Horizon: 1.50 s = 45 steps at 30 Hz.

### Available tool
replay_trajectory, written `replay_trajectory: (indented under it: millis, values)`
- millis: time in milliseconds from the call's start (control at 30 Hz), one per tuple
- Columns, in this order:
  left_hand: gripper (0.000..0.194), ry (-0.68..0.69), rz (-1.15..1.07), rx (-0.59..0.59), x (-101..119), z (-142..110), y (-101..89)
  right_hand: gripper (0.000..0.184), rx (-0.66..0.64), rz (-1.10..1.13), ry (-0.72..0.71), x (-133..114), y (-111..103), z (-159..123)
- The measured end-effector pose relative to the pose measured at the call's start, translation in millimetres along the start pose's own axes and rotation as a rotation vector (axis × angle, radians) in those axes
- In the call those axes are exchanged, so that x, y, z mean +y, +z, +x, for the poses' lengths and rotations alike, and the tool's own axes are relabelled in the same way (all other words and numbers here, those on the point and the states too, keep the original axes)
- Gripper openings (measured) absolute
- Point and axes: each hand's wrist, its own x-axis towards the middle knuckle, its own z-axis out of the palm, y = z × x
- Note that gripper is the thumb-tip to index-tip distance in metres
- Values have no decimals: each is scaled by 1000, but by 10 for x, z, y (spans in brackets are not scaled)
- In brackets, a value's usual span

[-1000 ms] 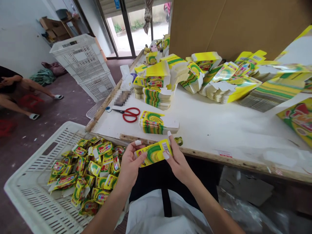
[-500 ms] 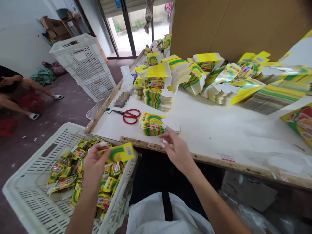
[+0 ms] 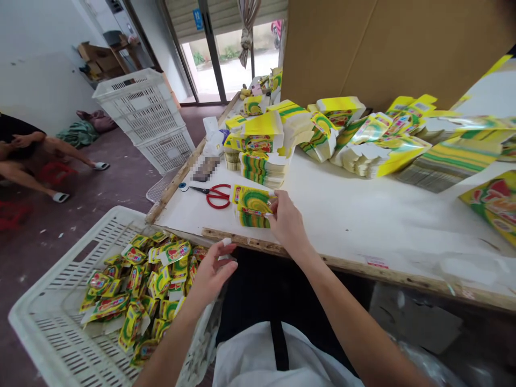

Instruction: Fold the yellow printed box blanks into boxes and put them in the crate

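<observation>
My right hand (image 3: 288, 223) pinches the right end of a flat yellow and green printed carton (image 3: 250, 198), tilted up over a small stack of like cartons (image 3: 250, 219) near the table's front edge. Between the basket and that stack hovers my left hand (image 3: 212, 277), fingers apart and nothing in it. White coverings show on some of my fingertips. Below and left of it, a white plastic basket (image 3: 48, 301) holds many small folded yellow and green cartons (image 3: 135, 282). Red-handled scissors (image 3: 218, 196) lie left of the stack, touching or close to it.
Larger bundles of flat cartons (image 3: 264, 169) line the table's back, before a tall cardboard sheet (image 3: 387, 48). A blurred phone-like object (image 3: 206, 169) and a small blue-white roll (image 3: 183, 186) lie at left. Stacked white crates (image 3: 139, 113) and a seated person (image 3: 24, 145) are beyond.
My left hand has let go of its carton, now among those in the basket, and moved right toward the table edge. My right hand has taken hold of a carton at the stack.
</observation>
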Motion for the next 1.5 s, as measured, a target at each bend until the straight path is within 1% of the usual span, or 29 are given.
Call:
replay_trajectory:
  millis: [67,100,133,200,267,333,367,433,500,567,633,700,733,767,833,867,933,1000,1033,1067,1100,1167,1200,1233,1300,1333,1400,1433,1500]
  values:
    - [64,48,-386,-5,85,33,217,51,-43,188,-18,-101,1,-204]
    - [65,75,-567,20,147,52,310,51,-83,357,-20,-162,15,-330]
    - [65,93,-704,59,219,72,391,49,-139,545,-11,-226,34,-463]
    - [66,100,-837,150,375,117,513,42,-226,826,28,-352,71,-714]
    - [67,86,-866,263,508,165,579,37,-285,962,50,-446,89,-897]
    - [67,63,-842,353,585,197,607,38,-316,982,50,-484,83,-981]
    - [67,48,-812,370,599,201,615,38,-322,963,52,-477,75,-987]
    - [69,9,-761,351,581,180,629,34,-295,917,85,-419,54,-948]
    - [70,5,-686,316,514,128,643,27,-237,899,123,-319,27,-880]
    - [58,25,-580,296,420,71,636,16,-182,870,117,-206,-14,-823]
    - [41,34,-499,285,337,41,578,7,-154,781,50,-103,-75,-791]
    - [33,10,-462,244,307,52,454,12,-116,653,-54,-21,-156,-780]
    - [37,8,-452,208,321,70,372,17,-90,586,-116,11,-202,-777]
    - [47,17,-445,160,354,92,283,21,-61,513,-184,34,-248,-775]
    - [73,75,-401,29,462,123,121,26,-18,341,-330,49,-335,-770]
    - [83,108,-329,-57,524,126,64,26,-11,251,-405,40,-370,-771]
    - [91,132,-67,-269,632,96,25,24,-36,121,-549,-2,-416,-785]
    - [87,98,212,-443,688,33,80,25,-69,92,-639,-51,-432,-822]
    - [82,82,297,-479,694,-3,128,26,-55,106,-643,-65,-430,-848]
    - [77,74,341,-472,687,-39,180,27,-5,133,-609,-69,-424,-878]
    - [73,74,362,-432,671,-73,231,32,68,177,-537,-61,-414,-908]
    - [71,87,391,-327,625,-138,318,53,196,325,-335,-25,-381,-961]
    - [74,107,404,-296,601,-169,357,61,200,428,-235,-6,-357,-981]
    - [76,135,411,-286,579,-198,393,62,152,538,-147,8,-328,-996]
    - [74,222,403,-292,546,-249,465,52,-55,760,14,7,-254,-1013]
    - [70,267,398,-298,538,-267,498,48,-168,869,95,-8,-214,-1016]
    - [59,330,414,-284,538,-279,546,49,-331,1061,249,-60,-140,-1018]
    - [54,348,432,-273,544,-274,556,52,-378,1137,300,-88,-110,-1018]
    - [47,363,465,-259,567,-248,546,61,-409,1233,337,-132,-76,-1018]
